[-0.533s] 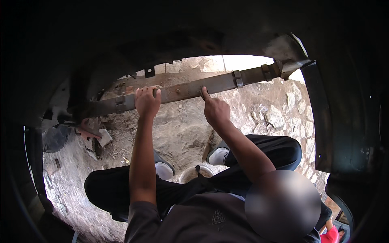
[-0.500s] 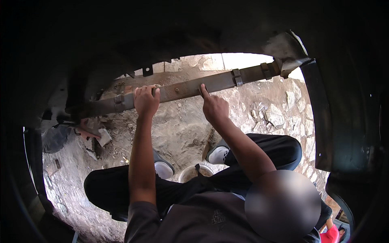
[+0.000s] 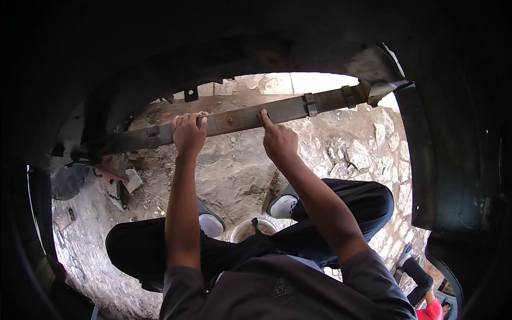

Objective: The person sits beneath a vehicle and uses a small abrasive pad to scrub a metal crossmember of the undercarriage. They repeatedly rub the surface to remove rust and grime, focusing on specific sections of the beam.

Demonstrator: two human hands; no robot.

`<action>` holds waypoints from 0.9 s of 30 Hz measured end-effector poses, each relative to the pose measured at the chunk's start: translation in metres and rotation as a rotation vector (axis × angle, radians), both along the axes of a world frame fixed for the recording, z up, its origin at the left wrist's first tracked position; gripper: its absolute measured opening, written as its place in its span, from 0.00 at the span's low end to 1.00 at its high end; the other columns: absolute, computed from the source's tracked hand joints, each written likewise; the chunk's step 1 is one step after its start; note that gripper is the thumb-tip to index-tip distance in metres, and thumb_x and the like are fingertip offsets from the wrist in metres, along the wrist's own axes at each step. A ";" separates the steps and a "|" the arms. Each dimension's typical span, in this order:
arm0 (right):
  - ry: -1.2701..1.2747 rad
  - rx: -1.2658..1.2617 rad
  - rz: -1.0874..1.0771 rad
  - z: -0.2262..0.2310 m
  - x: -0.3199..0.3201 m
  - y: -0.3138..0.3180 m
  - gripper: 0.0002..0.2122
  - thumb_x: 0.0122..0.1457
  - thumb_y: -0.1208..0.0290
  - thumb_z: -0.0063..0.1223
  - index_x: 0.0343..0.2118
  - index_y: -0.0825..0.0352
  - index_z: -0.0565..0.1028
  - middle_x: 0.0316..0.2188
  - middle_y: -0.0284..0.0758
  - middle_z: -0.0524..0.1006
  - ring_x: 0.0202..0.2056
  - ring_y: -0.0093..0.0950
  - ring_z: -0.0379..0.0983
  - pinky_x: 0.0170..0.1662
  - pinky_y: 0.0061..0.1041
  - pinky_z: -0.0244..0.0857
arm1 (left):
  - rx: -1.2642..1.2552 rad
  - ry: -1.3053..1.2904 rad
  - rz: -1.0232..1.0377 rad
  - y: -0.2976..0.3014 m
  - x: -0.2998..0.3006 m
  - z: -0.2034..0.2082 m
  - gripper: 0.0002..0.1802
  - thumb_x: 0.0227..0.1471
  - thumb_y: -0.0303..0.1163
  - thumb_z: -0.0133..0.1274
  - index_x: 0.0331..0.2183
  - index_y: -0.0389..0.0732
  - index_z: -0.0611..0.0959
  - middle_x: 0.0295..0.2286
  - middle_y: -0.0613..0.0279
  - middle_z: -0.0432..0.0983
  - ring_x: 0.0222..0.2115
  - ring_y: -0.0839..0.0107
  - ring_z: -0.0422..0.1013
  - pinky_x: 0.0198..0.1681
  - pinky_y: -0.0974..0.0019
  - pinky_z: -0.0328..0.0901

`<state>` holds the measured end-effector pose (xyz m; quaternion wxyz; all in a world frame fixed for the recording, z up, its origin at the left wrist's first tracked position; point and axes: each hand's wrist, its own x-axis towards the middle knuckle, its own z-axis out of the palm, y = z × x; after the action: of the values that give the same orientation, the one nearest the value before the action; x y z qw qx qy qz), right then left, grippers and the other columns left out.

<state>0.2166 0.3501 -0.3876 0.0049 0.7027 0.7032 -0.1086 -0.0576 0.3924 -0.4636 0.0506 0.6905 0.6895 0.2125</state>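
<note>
A long, worn metal leaf spring [image 3: 288, 109] with clamp bands runs across the upper middle, rising to the right. My left hand [image 3: 189, 133] is wrapped over its left part, the fingers across the upper edge and the thumb beside them. Farther right, my right hand [image 3: 280, 140] has its index finger stretched out with the tip touching the spring's face. The other fingers of that hand are curled and partly hidden, and no tool shows in it. Between my hands a round bolt head [image 3: 230, 119] sits on the spring.
Dark vehicle bodywork [image 3: 453, 160] surrounds the opening. A bracket [image 3: 373, 88] meets the spring's right end. Below lie rubble and stone paving [image 3: 386, 154]. A round pan-like thing [image 3: 245, 230] stands between my feet. Another person in red [image 3: 431, 309] is at the lower right.
The whole view has shifted slightly, and more of the other person's leg shows at lower right. My left hand keeps its hold; my right fingertip stays at the spring.
</note>
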 end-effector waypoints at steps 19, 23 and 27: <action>0.080 0.049 0.018 -0.004 -0.003 0.029 0.27 0.69 0.72 0.43 0.72 0.56 0.69 0.32 0.46 0.86 0.34 0.45 0.86 0.40 0.47 0.78 | 0.023 0.003 -0.003 0.006 0.002 -0.002 0.18 0.65 0.48 0.55 0.45 0.46 0.88 0.45 0.57 0.83 0.54 0.56 0.74 0.72 0.50 0.54; 0.271 0.002 -0.012 -0.005 -0.006 -0.001 0.22 0.75 0.65 0.41 0.70 0.55 0.70 0.34 0.49 0.85 0.34 0.47 0.85 0.39 0.50 0.75 | 0.037 0.022 0.016 0.002 -0.004 -0.006 0.18 0.65 0.47 0.55 0.45 0.46 0.88 0.45 0.57 0.83 0.54 0.56 0.74 0.72 0.50 0.54; 0.790 0.213 -0.015 -0.067 0.002 -0.064 0.20 0.76 0.64 0.45 0.67 0.60 0.71 0.38 0.52 0.82 0.38 0.52 0.82 0.44 0.50 0.73 | 0.042 0.003 -0.011 -0.002 0.006 0.007 0.19 0.62 0.48 0.58 0.46 0.46 0.88 0.46 0.57 0.83 0.55 0.57 0.73 0.73 0.50 0.54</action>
<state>0.2189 0.2862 -0.4545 -0.3391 0.6087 0.6530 -0.2969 -0.0517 0.3908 -0.4567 0.0361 0.6955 0.6812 0.2256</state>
